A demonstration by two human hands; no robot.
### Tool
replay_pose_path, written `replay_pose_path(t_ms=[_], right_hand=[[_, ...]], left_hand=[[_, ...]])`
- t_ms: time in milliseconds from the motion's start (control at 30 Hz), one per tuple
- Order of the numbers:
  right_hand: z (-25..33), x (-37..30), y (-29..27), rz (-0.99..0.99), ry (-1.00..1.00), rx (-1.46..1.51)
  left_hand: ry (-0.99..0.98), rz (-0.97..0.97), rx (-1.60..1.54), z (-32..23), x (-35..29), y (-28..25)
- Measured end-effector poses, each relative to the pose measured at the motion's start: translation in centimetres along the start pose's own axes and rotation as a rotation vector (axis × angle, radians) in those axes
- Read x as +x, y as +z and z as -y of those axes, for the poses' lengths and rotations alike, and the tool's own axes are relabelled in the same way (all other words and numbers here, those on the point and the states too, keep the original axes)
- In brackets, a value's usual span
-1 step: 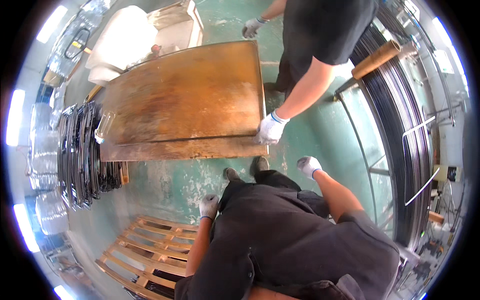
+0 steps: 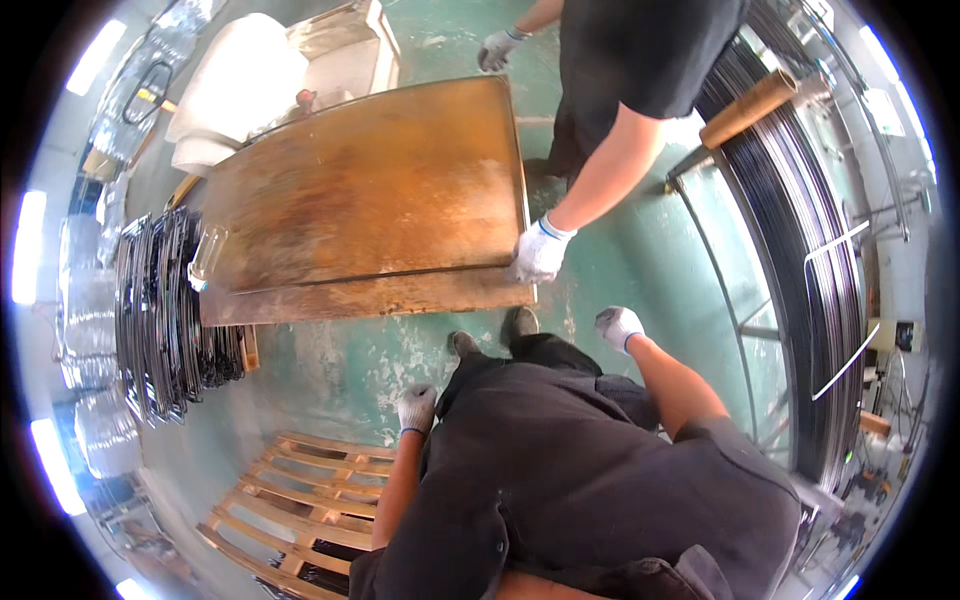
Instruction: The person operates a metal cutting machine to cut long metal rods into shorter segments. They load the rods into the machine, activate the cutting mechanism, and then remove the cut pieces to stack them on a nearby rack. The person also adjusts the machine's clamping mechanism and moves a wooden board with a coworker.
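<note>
My left hand (image 2: 417, 407), in a pale knit glove, hangs beside my dark clothing with its fingers curled. Further forward on my right, my right hand (image 2: 619, 327) wears a white glove; its fingers are also bent in, and nothing shows in them. Both are apart from the worn brown table (image 2: 370, 190) in front of me. A clear plastic bottle (image 2: 209, 255) with a white cap lies at the table's left end. Across from me, a co-worker's gloved hand (image 2: 542, 250) rests on the table's near right corner; their other gloved hand (image 2: 499, 50) hangs free.
Black metal frames (image 2: 170, 310) stand bundled left of the table. A wooden pallet (image 2: 310, 500) lies on the floor at lower left. Long dark strips (image 2: 800, 260) fill a rack on the right, near a cardboard tube (image 2: 748, 108). A pale armchair (image 2: 240, 80) stands behind the table.
</note>
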State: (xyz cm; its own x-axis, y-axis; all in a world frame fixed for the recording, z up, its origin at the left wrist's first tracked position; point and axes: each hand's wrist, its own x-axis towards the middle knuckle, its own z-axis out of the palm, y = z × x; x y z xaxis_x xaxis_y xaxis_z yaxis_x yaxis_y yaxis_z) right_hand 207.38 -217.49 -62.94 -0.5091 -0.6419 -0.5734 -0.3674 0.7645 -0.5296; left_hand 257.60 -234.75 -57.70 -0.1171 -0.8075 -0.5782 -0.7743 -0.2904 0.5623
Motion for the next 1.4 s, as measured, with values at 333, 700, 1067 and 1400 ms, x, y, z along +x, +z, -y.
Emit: replay_pose_path(t_ms=[333, 700, 1067, 1400], right_hand=[[4.8, -1.0, 1.2, -0.034, 0.046, 0.158], [2.5, 0.7, 1.5, 0.022, 0.111, 0.085], [-1.2, 4.0, 2.2, 0.056, -0.329, -0.511], [-2.9, 3.3, 1.3, 0.037, -0.280, -0.401]], left_hand=[[-0.042, 0.070, 0.045, 2.9, 3.7, -3.4], [-0.104, 0.148, 0.095, 2.4, 4.1, -1.3], [0.364, -0.038, 0.428, 6.4, 5.1, -0.1], [-0.054, 0.151, 0.213, 0.1, 4.3, -1.0]])
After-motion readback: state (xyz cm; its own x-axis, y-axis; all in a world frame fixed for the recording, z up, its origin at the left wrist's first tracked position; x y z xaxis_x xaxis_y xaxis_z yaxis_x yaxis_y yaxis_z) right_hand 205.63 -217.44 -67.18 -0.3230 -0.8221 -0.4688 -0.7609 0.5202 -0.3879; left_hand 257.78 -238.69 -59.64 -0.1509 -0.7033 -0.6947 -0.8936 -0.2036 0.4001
